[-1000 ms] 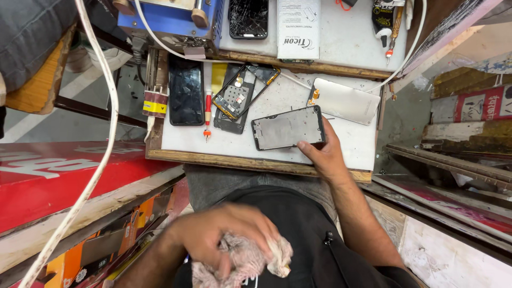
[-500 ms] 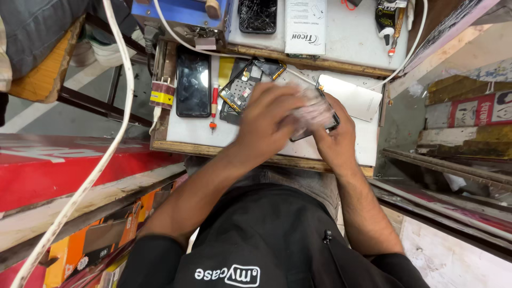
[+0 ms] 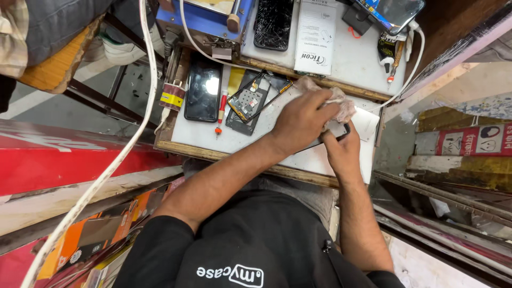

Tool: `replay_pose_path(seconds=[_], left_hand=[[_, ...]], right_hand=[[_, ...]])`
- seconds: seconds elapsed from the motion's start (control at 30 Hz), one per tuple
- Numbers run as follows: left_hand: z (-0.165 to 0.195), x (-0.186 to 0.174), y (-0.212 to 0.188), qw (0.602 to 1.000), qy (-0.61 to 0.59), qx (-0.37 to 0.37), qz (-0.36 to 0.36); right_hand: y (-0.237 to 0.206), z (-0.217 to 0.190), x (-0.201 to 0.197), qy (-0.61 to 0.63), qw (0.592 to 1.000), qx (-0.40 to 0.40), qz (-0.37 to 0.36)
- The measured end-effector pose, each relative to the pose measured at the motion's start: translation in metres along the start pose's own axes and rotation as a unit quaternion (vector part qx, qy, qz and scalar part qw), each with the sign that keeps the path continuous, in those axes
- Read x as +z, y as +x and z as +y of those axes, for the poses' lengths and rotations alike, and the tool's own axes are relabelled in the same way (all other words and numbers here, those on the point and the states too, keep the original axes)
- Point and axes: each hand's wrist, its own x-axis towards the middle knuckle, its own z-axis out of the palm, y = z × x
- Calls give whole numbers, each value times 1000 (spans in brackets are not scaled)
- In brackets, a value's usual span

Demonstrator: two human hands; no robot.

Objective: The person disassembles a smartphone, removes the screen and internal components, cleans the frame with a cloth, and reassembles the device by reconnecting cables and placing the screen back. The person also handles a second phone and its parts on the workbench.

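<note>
One white bench (image 3: 240,140) carries the work. On it lie two phones: one whole, dark phone (image 3: 203,88) at the left, and one under the hands at the right, mostly hidden. Between them sits one opened phone frame (image 3: 246,102), with one red screwdriver (image 3: 221,113) beside it. The left hand (image 3: 301,117) has its grip pressed together on one pale rag (image 3: 341,104), rag on the hidden phone. The right hand (image 3: 341,152) pinches that phone's (image 3: 337,129) near edge.
</note>
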Motion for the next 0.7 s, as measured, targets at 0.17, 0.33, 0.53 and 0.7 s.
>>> replay_pose_path(seconds=[0.17,0.33,0.53,0.7], left_hand=[[-4,-17,-43,971,120,-137,-152],[-7,-34,-29,991,1,-137,-11],[10,0,12,999,-32,-19,-32],[7,-6,-22,990,3,35,-134]], right_hand=[[6,-7,-11,-104,994,-17,9],[18,-6,10,262,960,-87,-41],[23,-1,32,459,888,3,-9],[36,-2,23,467,884,-2,-14]])
